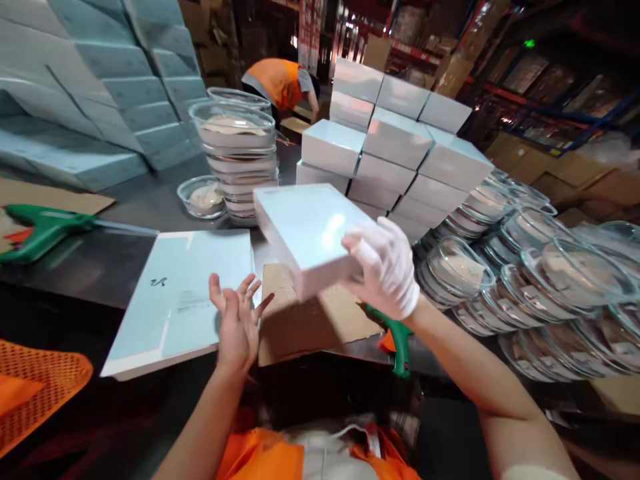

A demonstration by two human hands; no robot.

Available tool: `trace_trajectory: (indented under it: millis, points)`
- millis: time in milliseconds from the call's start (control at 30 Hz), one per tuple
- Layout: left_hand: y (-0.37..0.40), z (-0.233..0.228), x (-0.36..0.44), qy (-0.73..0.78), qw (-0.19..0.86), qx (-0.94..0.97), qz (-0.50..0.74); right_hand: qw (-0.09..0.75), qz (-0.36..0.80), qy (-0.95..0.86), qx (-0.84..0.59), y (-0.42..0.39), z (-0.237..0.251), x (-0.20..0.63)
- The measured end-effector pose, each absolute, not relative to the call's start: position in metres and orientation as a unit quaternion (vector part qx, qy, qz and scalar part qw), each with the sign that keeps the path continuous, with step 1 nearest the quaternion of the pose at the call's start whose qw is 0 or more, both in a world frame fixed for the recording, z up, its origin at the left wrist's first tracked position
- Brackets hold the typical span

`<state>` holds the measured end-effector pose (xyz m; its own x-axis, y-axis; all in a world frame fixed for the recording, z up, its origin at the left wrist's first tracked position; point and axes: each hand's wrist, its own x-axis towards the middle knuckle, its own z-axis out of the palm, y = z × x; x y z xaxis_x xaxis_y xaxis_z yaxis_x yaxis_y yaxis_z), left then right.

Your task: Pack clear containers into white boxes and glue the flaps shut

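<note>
My right hand, in a white glove, grips the near right edge of a white box and holds it tilted above a piece of cardboard. My left hand is bare, its fingers spread and palm up, with nothing in it. It is just over the right side of a flat white box with a dark squiggle and small print on its face. A green glue gun with an orange trigger lies below my right hand, partly hidden by it.
Stacked white boxes stand ahead, and pale blue boxes at left. Clear bowls rise in a stack near the middle; more bowls fill the right. Another green glue gun and an orange basket sit at left. A person bends behind.
</note>
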<state>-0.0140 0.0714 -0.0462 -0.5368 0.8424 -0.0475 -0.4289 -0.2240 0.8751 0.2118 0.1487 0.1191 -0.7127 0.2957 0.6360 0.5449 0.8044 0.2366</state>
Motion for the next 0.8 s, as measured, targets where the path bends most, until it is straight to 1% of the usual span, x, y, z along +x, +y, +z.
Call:
trace_trajectory:
  millis: [100,167,200,267,333,400,467,567,633,667,733,800]
  points:
    - [0.059,-0.045,-0.008,0.470,0.411,0.216,0.751,0.324,-0.237,-0.849,-0.343,0.201,0.179,0.162]
    - [0.054,-0.044,-0.003,0.490,0.393,0.231,0.743,0.345,-0.236,-0.827,-0.377,0.241,0.210,0.128]
    - [0.052,-0.044,-0.002,0.495,0.383,0.241,0.742,0.335,-0.229,-0.826,-0.391,0.262,0.221,0.114]
    - [0.047,-0.043,-0.003,0.499,0.352,0.265,0.746,0.316,-0.207,-0.823,-0.424,0.304,0.231,0.095]
    - [0.041,-0.043,-0.008,0.506,0.315,0.287,0.749,0.301,-0.183,-0.831,-0.431,0.339,0.227,0.088]
    - [0.036,-0.043,-0.018,0.523,0.282,0.301,0.746,0.297,-0.169,-0.842,-0.417,0.357,0.214,0.093]
    - [0.032,-0.042,-0.036,0.541,0.258,0.312,0.737,0.304,-0.177,-0.841,-0.410,0.348,0.196,0.108]
    - [0.035,-0.036,-0.084,0.594,0.179,0.355,0.700,0.314,-0.202,-0.836,-0.401,0.277,0.156,0.143]
    - [0.046,-0.030,-0.127,0.670,0.079,0.393,0.624,0.277,-0.173,-0.876,-0.355,0.209,0.116,0.169]
    - [0.054,-0.028,-0.150,0.723,0.039,0.399,0.562,0.248,-0.145,-0.902,-0.322,0.175,0.093,0.182]
    - [0.070,-0.027,-0.190,0.802,0.055,0.373,0.464,0.191,-0.082,-0.932,-0.296,0.118,0.046,0.206]
    - [0.084,-0.032,-0.218,0.807,0.122,0.360,0.451,0.169,-0.015,-0.933,-0.318,0.079,0.005,0.228]
